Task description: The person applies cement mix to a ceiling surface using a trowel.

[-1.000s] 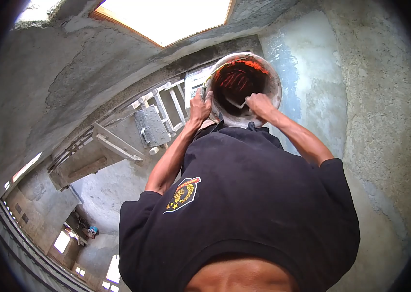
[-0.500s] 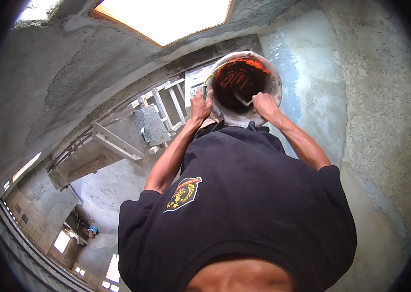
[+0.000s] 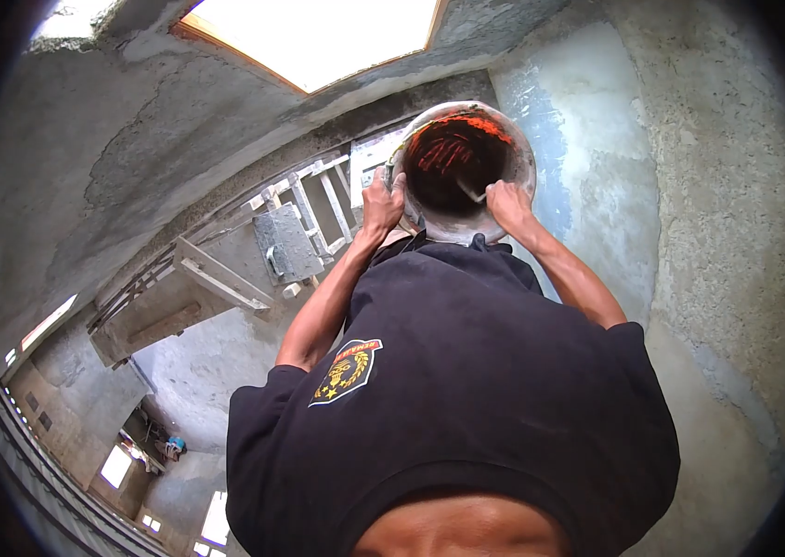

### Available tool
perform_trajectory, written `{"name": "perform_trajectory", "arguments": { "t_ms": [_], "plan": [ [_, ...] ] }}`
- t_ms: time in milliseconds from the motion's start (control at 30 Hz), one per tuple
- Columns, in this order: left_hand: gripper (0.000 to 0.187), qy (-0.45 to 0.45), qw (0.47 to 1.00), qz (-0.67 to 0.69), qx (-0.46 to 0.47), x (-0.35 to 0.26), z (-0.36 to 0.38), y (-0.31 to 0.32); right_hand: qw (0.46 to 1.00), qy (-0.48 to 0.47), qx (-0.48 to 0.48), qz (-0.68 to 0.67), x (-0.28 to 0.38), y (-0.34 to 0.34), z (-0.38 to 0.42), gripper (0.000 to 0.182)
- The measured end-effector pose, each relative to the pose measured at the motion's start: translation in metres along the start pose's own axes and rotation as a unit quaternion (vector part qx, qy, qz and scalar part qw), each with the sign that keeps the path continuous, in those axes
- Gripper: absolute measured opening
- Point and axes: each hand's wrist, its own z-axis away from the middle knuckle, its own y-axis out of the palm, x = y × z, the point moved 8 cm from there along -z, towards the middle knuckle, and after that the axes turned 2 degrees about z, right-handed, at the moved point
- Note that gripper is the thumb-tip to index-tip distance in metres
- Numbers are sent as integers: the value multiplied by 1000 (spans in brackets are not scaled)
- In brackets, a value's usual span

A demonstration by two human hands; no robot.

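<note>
A mortar-smeared bucket (image 3: 524, 153) with a dark, orange-streaked inside is tilted with its mouth toward me, in front of my waist. My left hand (image 3: 383, 201) grips its left rim. At the lower right of the mouth, my right hand (image 3: 509, 204) is closed round the handle of what looks like a trowel (image 3: 472, 192). Only its bent metal neck shows clearly; the blade is lost in the bucket's dark interior. What lies at the bottom of the bucket cannot be made out.
Left of the bucket are a wooden ladder-like frame (image 3: 329, 202) and a grey board with a handle (image 3: 286, 243). Wooden planks (image 3: 220, 269) sit farther left, high above a lower floor (image 3: 193, 371). Plastered walls (image 3: 717, 186) enclose me, with a bright window opening (image 3: 318, 37) ahead.
My right hand has shifted very slightly right and down with the trowel inside the bucket. My left hand keeps its hold on the rim; the whole view has moved a little.
</note>
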Motion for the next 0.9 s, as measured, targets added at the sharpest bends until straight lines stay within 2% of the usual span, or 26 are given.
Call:
{"name": "perform_trajectory", "arguments": {
  "t_ms": [67,100,267,333,400,500,600,633,667,767,900],
  "plan": [
    [40,-9,1000,-8,4,3,-3,1,992,-127,-6,1,25,-6,10,31],
    [39,-21,1000,-15,9,6,-2,2,990,-137,27,-11,25,-11,13,31],
    [38,-4,1000,-16,-1,1,-3,1,996,-84,-10,24,8,-29,2,29],
    [38,-6,1000,-18,3,2,-2,3,996,-10,-83,-8,-5,-23,-10,27],
    [33,63,997,-25,-24,-10,-2,0,997,-39,-66,4,5,-19,-13,26],
    [32,70,997,-38,-23,-6,-6,2,989,-148,-15,-18,33,-9,-1,23],
    [31,48,999,-21,-9,-6,-4,3,983,-178,36,-1,25,-8,-3,21],
    [31,48,999,-19,-14,-9,-8,1,983,-183,26,18,16,-18,-6,21],
    [31,51,998,-18,-20,-12,-7,0,982,-184,28,19,15,-30,-3,21],
    [30,59,998,-19,-24,-13,-6,1,998,-36,-10,53,-13,-51,-5,19],
    [30,64,997,-38,-14,-17,-7,3,994,-82,-16,75,-16,-40,5,17]
  ]
}}
